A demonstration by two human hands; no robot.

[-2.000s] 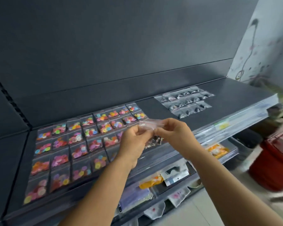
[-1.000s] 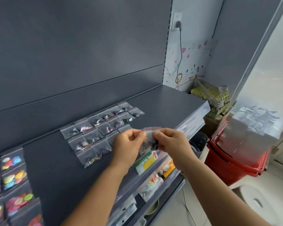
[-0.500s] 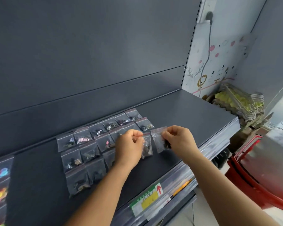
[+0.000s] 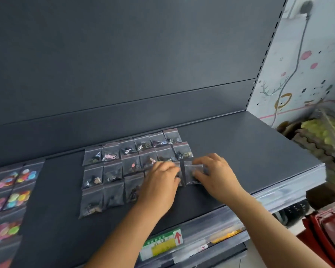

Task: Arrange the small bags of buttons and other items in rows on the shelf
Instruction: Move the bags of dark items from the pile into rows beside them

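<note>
On the dark grey shelf (image 4: 255, 151) lie three rows of small clear bags of dark items (image 4: 112, 173). Rows of bags with colourful buttons (image 4: 17, 198) lie at the far left. My right hand (image 4: 217, 176) pinches a small bag (image 4: 191, 171) down on the shelf at the right end of the middle row. My left hand (image 4: 159, 184) is just to its left, its fingers curled on another small bag that it mostly hides. Both hands are motion-blurred.
The shelf's front rail carries a green and yellow price label (image 4: 162, 244). Red baskets (image 4: 329, 236) stand low on the right. Yellow-green packs (image 4: 321, 132) are stacked beyond the shelf's right end, under a white wall with a cable (image 4: 290, 74).
Both hands have gone from holding the bags up in front of the shelf to lowering them onto it beside the dark-item rows. The view swung right, away from the button bags.
</note>
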